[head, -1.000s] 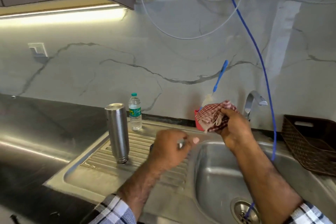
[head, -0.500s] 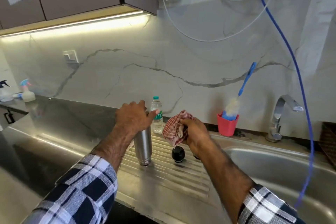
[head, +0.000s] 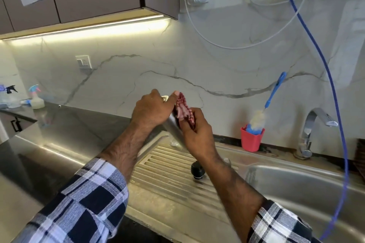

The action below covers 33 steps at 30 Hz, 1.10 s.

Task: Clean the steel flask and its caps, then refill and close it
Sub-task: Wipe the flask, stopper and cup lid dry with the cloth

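My left hand [head: 152, 109] grips the top of the steel flask [head: 173, 127], which is lifted and tilted over the ribbed drainboard [head: 167, 175]. Most of the flask is hidden behind both hands. My right hand [head: 195, 133] holds a red checked cloth [head: 182, 107] pressed against the flask's side. A black cap [head: 197, 169] stands on the drainboard just below my right forearm. A small clear water bottle [head: 174, 143] is mostly hidden behind my right hand.
The sink basin [head: 296, 187] lies to the right, with a tap [head: 314, 124] behind it. A red cup [head: 251, 140] holding a blue bottle brush [head: 272, 94] stands at the wall. A blue hose [head: 335, 104] hangs into the basin. Spray bottles [head: 35, 97] sit far left.
My left hand has lifted the flask off the drainboard and tilted it. My right hand has brought the cloth against the flask. The view has shifted slightly.
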### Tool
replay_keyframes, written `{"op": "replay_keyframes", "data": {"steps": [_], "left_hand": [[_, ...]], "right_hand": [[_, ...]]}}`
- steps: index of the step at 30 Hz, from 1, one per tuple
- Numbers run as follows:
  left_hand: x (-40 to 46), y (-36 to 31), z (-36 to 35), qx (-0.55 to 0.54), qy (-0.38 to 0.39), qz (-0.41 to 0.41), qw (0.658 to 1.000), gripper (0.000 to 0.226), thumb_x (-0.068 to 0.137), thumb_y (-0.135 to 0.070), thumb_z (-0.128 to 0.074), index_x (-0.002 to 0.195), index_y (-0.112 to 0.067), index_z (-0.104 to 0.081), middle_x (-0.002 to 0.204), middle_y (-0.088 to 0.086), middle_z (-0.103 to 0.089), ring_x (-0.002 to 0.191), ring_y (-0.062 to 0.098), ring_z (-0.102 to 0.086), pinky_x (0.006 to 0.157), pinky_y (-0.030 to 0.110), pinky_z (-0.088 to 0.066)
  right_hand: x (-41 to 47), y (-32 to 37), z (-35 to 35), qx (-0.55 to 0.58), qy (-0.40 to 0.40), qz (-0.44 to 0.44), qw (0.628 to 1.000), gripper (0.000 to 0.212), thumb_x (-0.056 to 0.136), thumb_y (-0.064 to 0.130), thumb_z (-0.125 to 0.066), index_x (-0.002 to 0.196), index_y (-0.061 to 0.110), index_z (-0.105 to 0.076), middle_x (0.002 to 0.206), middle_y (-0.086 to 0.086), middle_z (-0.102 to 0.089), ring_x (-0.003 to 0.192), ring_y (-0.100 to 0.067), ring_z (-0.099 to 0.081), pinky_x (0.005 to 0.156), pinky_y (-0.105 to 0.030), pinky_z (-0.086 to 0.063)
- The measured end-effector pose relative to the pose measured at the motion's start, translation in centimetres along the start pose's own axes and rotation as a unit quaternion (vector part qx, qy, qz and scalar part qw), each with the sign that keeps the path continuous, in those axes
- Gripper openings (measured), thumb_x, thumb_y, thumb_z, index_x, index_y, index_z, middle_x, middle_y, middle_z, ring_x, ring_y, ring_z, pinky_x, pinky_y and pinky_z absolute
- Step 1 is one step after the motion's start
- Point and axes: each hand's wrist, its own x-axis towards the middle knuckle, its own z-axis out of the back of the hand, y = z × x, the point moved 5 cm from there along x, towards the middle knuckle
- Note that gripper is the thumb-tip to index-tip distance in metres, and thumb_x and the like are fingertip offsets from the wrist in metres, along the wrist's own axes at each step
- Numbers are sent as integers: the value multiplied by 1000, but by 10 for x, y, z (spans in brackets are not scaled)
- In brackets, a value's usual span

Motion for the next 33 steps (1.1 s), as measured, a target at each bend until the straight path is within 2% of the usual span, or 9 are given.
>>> {"op": "replay_keyframes", "data": {"steps": [2,5,11,16,20,22,26,29,33], "left_hand": [[-3,-2,-9,-119,22,69,990,101,78,-99,-33,118,-11,-62,114,12,-69,100,33,-69,93,52,-59],[-12,-1,-44,-251,84,162,950,113,67,-105,-36,126,-13,-65,111,8,-76,94,30,-75,85,46,-63],[-73,-61,-133,-378,255,164,875,78,89,-85,-52,121,-15,-69,99,5,-80,83,20,-79,58,25,-55],[-118,-117,-179,-455,258,128,843,70,89,-81,-57,103,-14,-72,85,5,-78,65,16,-73,48,25,-51],[-142,-141,-207,-492,248,109,827,62,84,-80,-66,88,-18,-70,84,8,-76,76,22,-73,66,33,-53],[-152,-145,-224,-500,241,119,823,70,72,-88,-65,87,-20,-71,87,12,-77,83,31,-75,73,42,-56],[-154,-141,-242,-526,237,174,798,63,72,-83,-69,94,-25,-80,89,4,-81,84,25,-80,82,50,-65],[-150,-129,-248,-535,277,243,760,57,92,-70,-65,101,-17,-80,82,6,-81,73,24,-78,67,37,-64],[-147,-112,-250,-549,299,298,722,58,96,-73,-56,99,-21,-80,75,2,-77,66,18,-71,52,23,-48]], "right_hand": [[-4,6,15,-42,48,74,995,49,103,61,-51,144,33,-54,126,16,-68,111,5,-64,86,-18,-55],[-10,-4,55,-167,102,149,969,55,108,60,-38,151,30,-55,155,6,-55,144,-5,-47,118,-32,-42],[-32,-30,137,-400,83,155,899,39,99,46,-55,133,27,-59,117,4,-61,104,-18,-56,89,-41,-49],[-45,-51,187,-464,78,98,877,40,104,52,-32,120,24,-57,105,-3,-64,98,-29,-60,86,-43,-49],[-42,-66,213,-384,151,-115,904,32,111,45,-28,97,36,-55,115,-5,-71,106,-28,-65,92,-41,-49],[-47,-67,220,-380,168,-139,899,39,113,44,-27,96,35,-61,116,-1,-72,104,-23,-65,91,-36,-48],[-64,-66,213,-495,129,-10,859,56,109,61,-15,131,34,-59,120,5,-73,105,-18,-69,90,-38,-54],[-79,-81,206,-591,172,68,785,63,108,64,-22,159,30,-38,155,-2,-53,139,-23,-52,112,-49,-43],[-85,-75,204,-649,124,126,740,64,102,62,-40,159,33,-38,154,-11,-45,142,-35,-42,117,-58,-32]]}}
